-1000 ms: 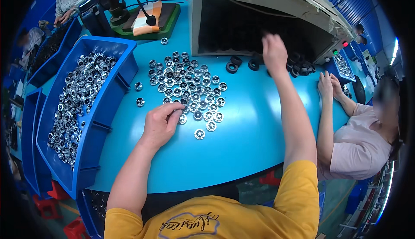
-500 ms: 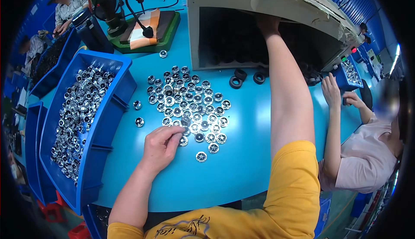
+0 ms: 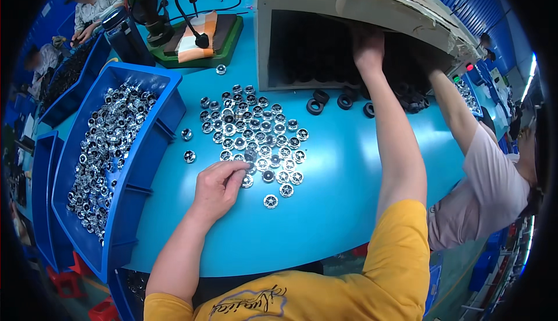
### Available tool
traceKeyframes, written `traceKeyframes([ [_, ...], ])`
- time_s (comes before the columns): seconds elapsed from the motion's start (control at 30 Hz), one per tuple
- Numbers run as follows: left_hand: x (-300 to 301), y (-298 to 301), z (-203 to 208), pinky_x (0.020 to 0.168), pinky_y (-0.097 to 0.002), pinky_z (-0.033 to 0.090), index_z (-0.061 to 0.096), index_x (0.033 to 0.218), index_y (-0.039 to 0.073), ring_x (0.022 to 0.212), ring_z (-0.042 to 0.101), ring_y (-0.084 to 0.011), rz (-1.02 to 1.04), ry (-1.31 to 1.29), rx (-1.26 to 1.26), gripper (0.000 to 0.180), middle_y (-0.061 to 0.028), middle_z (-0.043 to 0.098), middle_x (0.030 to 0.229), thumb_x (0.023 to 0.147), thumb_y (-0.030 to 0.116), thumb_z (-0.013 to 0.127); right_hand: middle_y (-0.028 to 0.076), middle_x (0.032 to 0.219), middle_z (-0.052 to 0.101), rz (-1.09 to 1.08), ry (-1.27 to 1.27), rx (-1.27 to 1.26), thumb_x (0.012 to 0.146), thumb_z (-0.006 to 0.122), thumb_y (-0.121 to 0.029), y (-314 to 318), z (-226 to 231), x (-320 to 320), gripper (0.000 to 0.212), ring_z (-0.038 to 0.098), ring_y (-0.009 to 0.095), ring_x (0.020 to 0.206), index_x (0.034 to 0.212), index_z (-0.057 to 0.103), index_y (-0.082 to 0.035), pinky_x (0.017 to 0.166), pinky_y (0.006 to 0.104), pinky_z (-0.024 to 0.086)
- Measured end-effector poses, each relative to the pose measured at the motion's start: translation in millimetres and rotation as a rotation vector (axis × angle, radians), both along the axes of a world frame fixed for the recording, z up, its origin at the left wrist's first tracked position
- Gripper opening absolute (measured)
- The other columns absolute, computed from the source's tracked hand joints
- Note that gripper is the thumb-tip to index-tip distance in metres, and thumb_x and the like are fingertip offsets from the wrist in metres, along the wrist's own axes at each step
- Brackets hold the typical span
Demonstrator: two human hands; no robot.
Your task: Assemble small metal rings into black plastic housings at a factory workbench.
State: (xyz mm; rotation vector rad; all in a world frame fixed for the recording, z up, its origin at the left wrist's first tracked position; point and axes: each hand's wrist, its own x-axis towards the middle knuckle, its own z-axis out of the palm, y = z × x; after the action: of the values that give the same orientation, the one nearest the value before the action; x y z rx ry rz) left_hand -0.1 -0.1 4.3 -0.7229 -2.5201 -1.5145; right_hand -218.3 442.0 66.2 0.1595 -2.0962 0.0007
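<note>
Small chrome wheel rims (image 3: 263,138) with star spokes and dark centres lie in a loose cluster on the blue table. At the cluster's near left edge, my left hand (image 3: 218,185) is closed, thumb and fingertips pinched on a wheel rim (image 3: 250,158). My right arm stretches far forward, and my right hand (image 3: 369,51) is inside the dark opening of a pale box (image 3: 263,48). Its fingers are lost in shadow, so what they touch is hidden. Small black tyres (image 3: 315,106) lie along the box's front edge, with more heaped at its right end.
A blue bin (image 3: 144,146) full of chrome rims stands on the left. Behind it are a dark cylinder (image 3: 125,39) and a green-based press (image 3: 226,45) with an orange-and-white cloth. At right a co-worker's arm (image 3: 456,106) reaches into the box, near a small bin (image 3: 468,97) of rims.
My right hand has come back slightly and shows more at the opening. Another tyre now lies beside my right forearm. The co-worker's arm has swung into the box. My left hand stays nearly still.
</note>
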Motion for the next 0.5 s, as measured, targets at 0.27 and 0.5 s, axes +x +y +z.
traceKeyframes([
  [0.27, 1.8, 1.8, -2.3, 0.065, -0.0328, 0.056, 0.077, 0.103, 0.005, 0.075, 0.072, -0.0223, 0.016, -0.015, 0.017, 0.014, -0.0119, 0.076, 0.090, 0.092, 0.002, 0.069, 0.015, 0.126, 0.059, -0.003, -0.667, -0.347, 0.099, 0.066, -0.024, -35.6, -41.3, 174.7, 0.027, 0.067, 0.038, 0.103, 0.125, 0.068, -0.016, 0.086, 0.0455, 0.056],
  [0.5, 1.0, -2.3, -5.3, 0.063, -0.0289, 0.052, 0.077, 0.105, 0.005, 0.070, 0.067, -0.0155, 0.028, -0.046, 0.022, 0.014, -0.0095, 0.074, 0.087, 0.093, 0.002, 0.069, 0.018, 0.141, 0.051, -0.186, -0.756, -0.236, 0.095, 0.071, -0.032, -55.3, -50.8, 173.7, 0.044, 0.068, 0.040, 0.109, 0.136, 0.059, -0.023, 0.090, 0.0492, 0.057],
])
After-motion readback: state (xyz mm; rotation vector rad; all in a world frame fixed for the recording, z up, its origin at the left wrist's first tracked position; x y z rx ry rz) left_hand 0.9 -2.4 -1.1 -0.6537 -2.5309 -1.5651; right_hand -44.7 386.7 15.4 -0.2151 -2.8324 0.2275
